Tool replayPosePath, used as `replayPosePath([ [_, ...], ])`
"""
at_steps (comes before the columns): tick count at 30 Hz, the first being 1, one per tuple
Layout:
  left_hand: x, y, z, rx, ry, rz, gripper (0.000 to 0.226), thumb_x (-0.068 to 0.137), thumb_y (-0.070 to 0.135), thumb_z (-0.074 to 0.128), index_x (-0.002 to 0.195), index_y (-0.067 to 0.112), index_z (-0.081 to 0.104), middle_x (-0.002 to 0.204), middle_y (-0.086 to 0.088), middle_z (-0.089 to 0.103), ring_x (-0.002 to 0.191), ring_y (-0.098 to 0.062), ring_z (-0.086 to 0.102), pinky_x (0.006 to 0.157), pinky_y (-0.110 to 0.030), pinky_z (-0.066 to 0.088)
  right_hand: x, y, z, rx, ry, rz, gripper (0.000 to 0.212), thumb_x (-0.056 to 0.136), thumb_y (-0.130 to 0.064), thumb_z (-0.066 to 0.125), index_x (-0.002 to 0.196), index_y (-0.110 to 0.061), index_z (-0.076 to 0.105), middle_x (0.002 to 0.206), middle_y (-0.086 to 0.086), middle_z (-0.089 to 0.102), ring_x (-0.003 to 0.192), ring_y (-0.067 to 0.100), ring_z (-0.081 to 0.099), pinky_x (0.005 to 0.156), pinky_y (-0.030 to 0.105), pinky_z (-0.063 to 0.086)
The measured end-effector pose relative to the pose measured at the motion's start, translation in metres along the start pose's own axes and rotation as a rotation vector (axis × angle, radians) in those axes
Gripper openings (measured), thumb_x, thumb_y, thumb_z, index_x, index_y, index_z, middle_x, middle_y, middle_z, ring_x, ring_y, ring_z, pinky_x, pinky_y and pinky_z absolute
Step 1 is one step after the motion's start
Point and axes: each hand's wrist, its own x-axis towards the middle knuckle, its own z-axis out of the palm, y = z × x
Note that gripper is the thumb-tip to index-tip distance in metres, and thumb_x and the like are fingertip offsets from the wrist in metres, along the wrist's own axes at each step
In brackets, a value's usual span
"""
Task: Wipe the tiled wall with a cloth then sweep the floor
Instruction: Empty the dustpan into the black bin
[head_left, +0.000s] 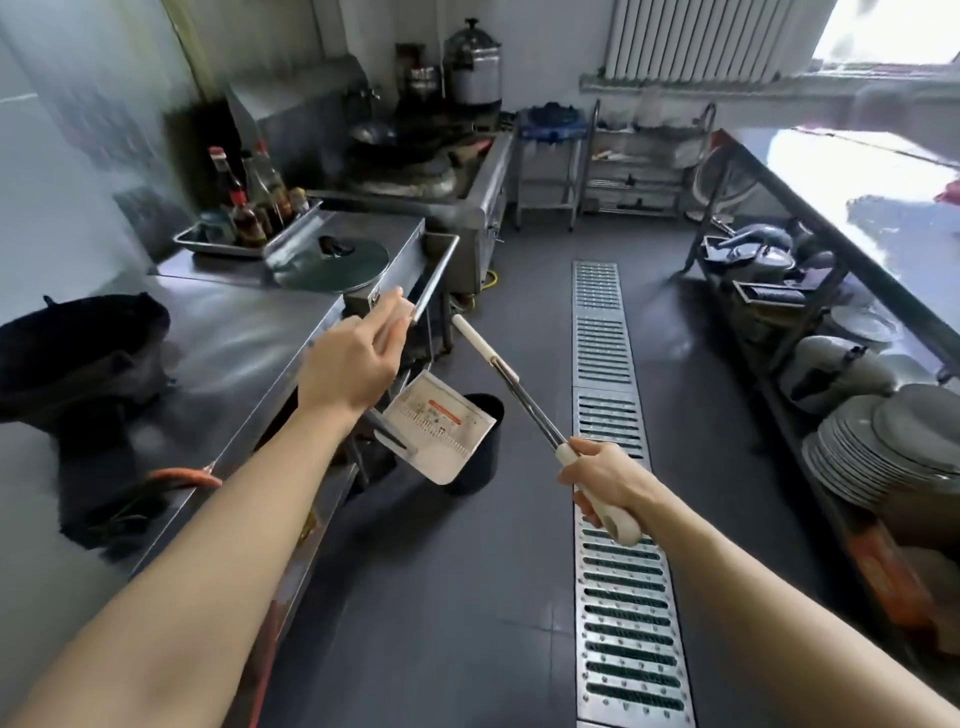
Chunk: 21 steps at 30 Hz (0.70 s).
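1. The left hand (358, 358) is curled round the upper end of a thin metal handle (434, 283). From it a white dustpan (441, 431) hangs clear of the dark floor (467, 597), just beside the steel counter (228, 332).
2. The dustpan hangs below and slightly right of the left hand, in front of a black bin (483, 457) standing on the floor.
3. The right hand (605, 480) grips the cream-coloured grip at the near end of a broom handle (511, 382). The handle slants up and away to the left, its white far tip ending near the left hand without touching it.
4. Both hands are held over the floor, the right one above the metal drain grate (602, 332) that runs along the middle.
5. The broom's bristles are not in view, so which end carries them cannot be told.
6. How the metal handle joins the dustpan is hidden behind the left wrist.
7. The edges of the picture are blurred; the stacked plates (893, 447) at right are only roughly readable.
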Motion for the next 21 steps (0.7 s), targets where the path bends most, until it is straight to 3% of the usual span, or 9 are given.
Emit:
replayPosePath([
  [3, 0.037, -0.013, 0.024, 0.024, -0.011, 0.068, 0.043, 0.095, 0.05, 0.036, 0.133, 0.035, 0.049, 0.1, -0.015, 0.07, 0.091, -0.033, 0.066, 0.073, -0.042, 0.056, 0.03, -0.012, 0.0, 0.02, 0.023, 0.018, 0.018, 0.09, -0.005, 0.048, 0.107, -0.01, 0.052, 0.06, 0.01, 0.044, 0.041, 0.015, 0.041, 0.035, 0.019, 0.037],
  [6, 0.049, -0.011, 0.048, 0.077, -0.006, 0.149, 0.039, 0.095, 0.043, 0.041, 0.128, 0.029, 0.057, 0.077, -0.017, 0.066, 0.07, -0.037, 0.066, 0.068, -0.043, 0.055, 0.054, -0.021, 0.004, 0.054, 0.044, 0.02, 0.012, 0.093, -0.008, 0.045, 0.102, -0.008, 0.052, 0.056, 0.01, 0.044, 0.037, 0.016, 0.04, 0.034, 0.019, 0.036],
  [9, 0.038, -0.01, 0.074, 0.129, -0.049, 0.279, 0.041, 0.096, 0.044, 0.037, 0.121, 0.025, 0.063, 0.06, -0.01, 0.056, 0.044, -0.033, 0.057, 0.04, -0.035, 0.048, 0.074, -0.025, 0.007, 0.096, 0.072, 0.041, 0.021, 0.096, -0.013, 0.042, 0.113, -0.006, 0.054, 0.057, 0.007, 0.046, 0.035, 0.013, 0.042, 0.033, 0.017, 0.036],
  [12, 0.034, -0.016, 0.085, 0.092, -0.105, 0.398, 0.041, 0.092, 0.041, 0.042, 0.125, 0.024, 0.059, 0.06, -0.007, 0.053, 0.041, -0.031, 0.053, 0.034, -0.031, 0.044, 0.09, -0.029, 0.005, 0.136, 0.075, 0.062, 0.019, 0.097, -0.012, 0.038, 0.11, -0.008, 0.052, 0.061, 0.004, 0.047, 0.032, 0.01, 0.042, 0.031, 0.015, 0.034],
  [17, 0.021, -0.022, 0.082, -0.082, -0.35, 0.413, 0.053, 0.093, 0.055, 0.028, 0.139, 0.032, 0.04, 0.079, -0.006, 0.06, 0.067, -0.03, 0.063, 0.056, -0.043, 0.055, 0.102, -0.033, -0.007, 0.148, 0.045, 0.089, 0.016, 0.098, -0.011, 0.036, 0.105, -0.005, 0.049, 0.06, 0.007, 0.043, 0.022, 0.006, 0.038, 0.03, 0.012, 0.031],
  [21, 0.023, -0.014, 0.081, -0.186, -0.418, 0.374, 0.057, 0.094, 0.057, 0.022, 0.14, 0.028, 0.039, 0.091, -0.01, 0.066, 0.084, -0.027, 0.064, 0.077, -0.039, 0.052, 0.107, -0.033, -0.019, 0.116, 0.037, 0.102, 0.032, 0.096, -0.008, 0.04, 0.127, -0.003, 0.046, 0.062, 0.008, 0.043, 0.036, 0.01, 0.041, 0.032, 0.015, 0.034],
])
